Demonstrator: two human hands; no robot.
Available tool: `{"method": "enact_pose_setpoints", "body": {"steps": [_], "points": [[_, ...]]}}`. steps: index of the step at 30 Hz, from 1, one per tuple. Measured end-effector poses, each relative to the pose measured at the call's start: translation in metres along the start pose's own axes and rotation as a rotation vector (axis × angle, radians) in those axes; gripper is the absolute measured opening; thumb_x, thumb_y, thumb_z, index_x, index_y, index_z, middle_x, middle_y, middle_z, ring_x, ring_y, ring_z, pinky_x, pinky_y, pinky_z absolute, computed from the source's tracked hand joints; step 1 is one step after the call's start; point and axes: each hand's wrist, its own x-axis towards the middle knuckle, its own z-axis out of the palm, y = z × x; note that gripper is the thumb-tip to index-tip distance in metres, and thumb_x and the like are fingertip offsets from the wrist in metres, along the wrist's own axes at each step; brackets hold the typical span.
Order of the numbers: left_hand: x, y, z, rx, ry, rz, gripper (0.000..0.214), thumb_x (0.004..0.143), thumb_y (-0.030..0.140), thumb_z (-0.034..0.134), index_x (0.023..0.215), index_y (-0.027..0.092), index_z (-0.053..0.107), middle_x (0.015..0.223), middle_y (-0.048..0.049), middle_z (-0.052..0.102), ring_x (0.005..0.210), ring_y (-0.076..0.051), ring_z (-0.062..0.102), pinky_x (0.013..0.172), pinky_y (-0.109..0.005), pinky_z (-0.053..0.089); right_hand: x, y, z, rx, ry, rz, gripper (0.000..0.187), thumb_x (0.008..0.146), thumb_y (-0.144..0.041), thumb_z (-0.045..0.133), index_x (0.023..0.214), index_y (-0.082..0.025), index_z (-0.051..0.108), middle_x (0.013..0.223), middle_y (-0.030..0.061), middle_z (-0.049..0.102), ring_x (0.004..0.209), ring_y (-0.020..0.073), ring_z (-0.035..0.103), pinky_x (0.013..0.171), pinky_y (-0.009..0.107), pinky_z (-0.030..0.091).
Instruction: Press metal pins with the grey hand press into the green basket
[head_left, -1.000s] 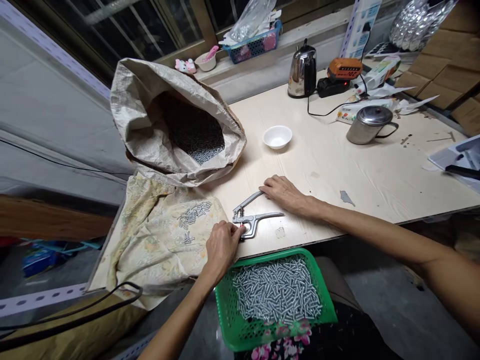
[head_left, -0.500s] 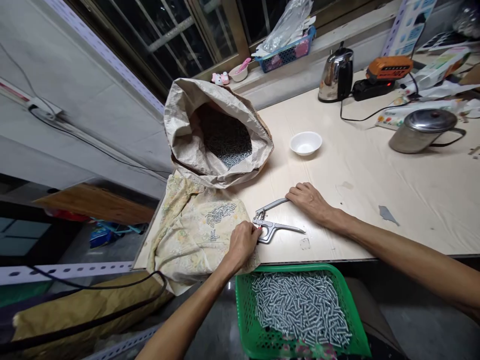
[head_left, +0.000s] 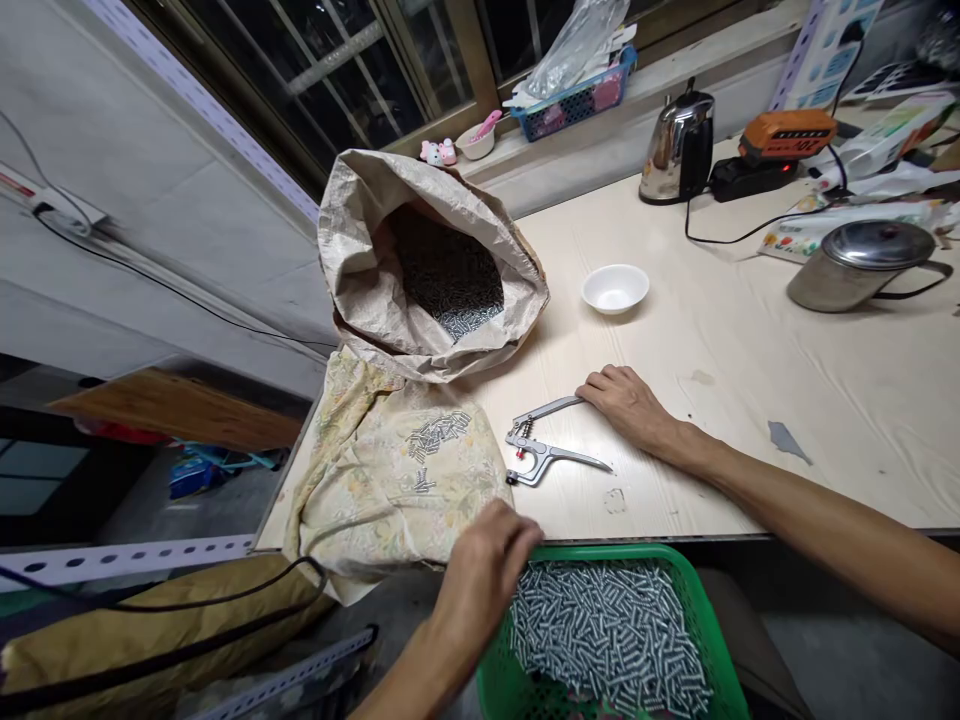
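Metal hand pliers (head_left: 541, 446) lie on the pale wooden table (head_left: 750, 380). My right hand (head_left: 626, 402) rests on the upper handle of the pliers, fingers curled over its end. My left hand (head_left: 486, 565) hovers over the left rim of a green basket (head_left: 720, 640) full of small metal parts (head_left: 607, 630), fingers bent downward; what they hold, if anything, is hidden. A patterned cloth (head_left: 375, 480) with a small pile of metal parts (head_left: 439, 432) lies left of the pliers.
An open paper sack (head_left: 375, 270) of metal parts stands behind the cloth. A white bowl (head_left: 615, 288), a kettle (head_left: 679, 148), a lidded steel pot (head_left: 862, 262) and an orange device (head_left: 787, 135) with a cable sit farther back. The table edge runs just above the basket.
My left hand has left the jaw of the pliers and moved down toward me to the basket's rim. The right hand stays on the handle.
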Motion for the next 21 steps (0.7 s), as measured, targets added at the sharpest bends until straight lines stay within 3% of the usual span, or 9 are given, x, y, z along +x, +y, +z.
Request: {"method": "enact_pose_setpoints", "body": {"steps": [2, 5, 7, 11, 16, 21], "points": [[-0.002, -0.007, -0.004, 0.125, -0.058, 0.004, 0.022, 0.09, 0.035, 0.052, 0.093, 0.023, 0.07, 0.087, -0.0047, 0.067, 0.077, -0.018, 0.064, 0.066, -0.026, 0.045, 0.0, 0.0, 0.001, 0.005, -0.008, 0.002, 0.029, 0.095, -0.008, 0.037, 0.102, -0.018, 0.063, 0.095, 0.0077, 0.063, 0.09, 0.0226, 0.048, 0.076, 0.035, 0.033], [0.024, -0.039, -0.019, 0.438, 0.158, -0.133, 0.028, 0.096, 0.03, 0.042, 0.1, 0.021, 0.069, 0.097, -0.0073, 0.066, 0.088, -0.021, 0.063, 0.071, -0.028, 0.044, -0.001, -0.001, 0.002, 0.003, -0.008, 0.006, 0.029, 0.093, -0.006, 0.038, 0.103, -0.018, 0.063, 0.096, 0.0079, 0.063, 0.09, 0.0229, 0.048, 0.075, 0.034, 0.033], [0.051, -0.066, -0.03, 0.578, 0.231, -0.214, 0.03, 0.096, 0.026, 0.04, 0.097, 0.019, 0.069, 0.099, -0.0081, 0.065, 0.092, -0.021, 0.062, 0.071, -0.028, 0.042, -0.001, -0.001, 0.003, 0.001, -0.003, 0.007, 0.029, 0.093, -0.006, 0.039, 0.103, -0.018, 0.063, 0.097, 0.008, 0.062, 0.09, 0.0229, 0.047, 0.074, 0.034, 0.034], [0.086, -0.101, -0.039, 0.741, 0.171, -0.198, 0.027, 0.096, 0.026, 0.041, 0.092, 0.02, 0.067, 0.098, -0.007, 0.063, 0.095, -0.02, 0.059, 0.071, -0.027, 0.042, 0.0, -0.001, 0.004, -0.015, 0.0, 0.011, 0.027, 0.093, -0.006, 0.04, 0.102, -0.018, 0.063, 0.097, 0.0077, 0.062, 0.09, 0.0225, 0.047, 0.073, 0.033, 0.034], [0.087, -0.108, -0.032, 0.878, 0.09, -0.089, 0.027, 0.096, 0.019, 0.039, 0.092, 0.019, 0.065, 0.101, -0.0095, 0.063, 0.101, -0.024, 0.056, 0.065, -0.029, 0.041, 0.0, 0.001, 0.007, -0.018, 0.0, 0.007, 0.025, 0.093, -0.007, 0.042, 0.103, -0.018, 0.062, 0.096, 0.007, 0.061, 0.088, 0.0211, 0.047, 0.073, 0.032, 0.034], [0.088, -0.111, -0.033, 0.738, 0.109, -0.102, 0.027, 0.096, 0.025, 0.041, 0.091, 0.017, 0.066, 0.096, -0.0091, 0.065, 0.093, -0.022, 0.06, 0.075, -0.028, 0.044, 0.001, 0.003, 0.008, -0.012, 0.033, 0.004, 0.025, 0.094, -0.007, 0.041, 0.102, -0.018, 0.063, 0.096, 0.0076, 0.06, 0.088, 0.0208, 0.047, 0.073, 0.031, 0.033]]}}
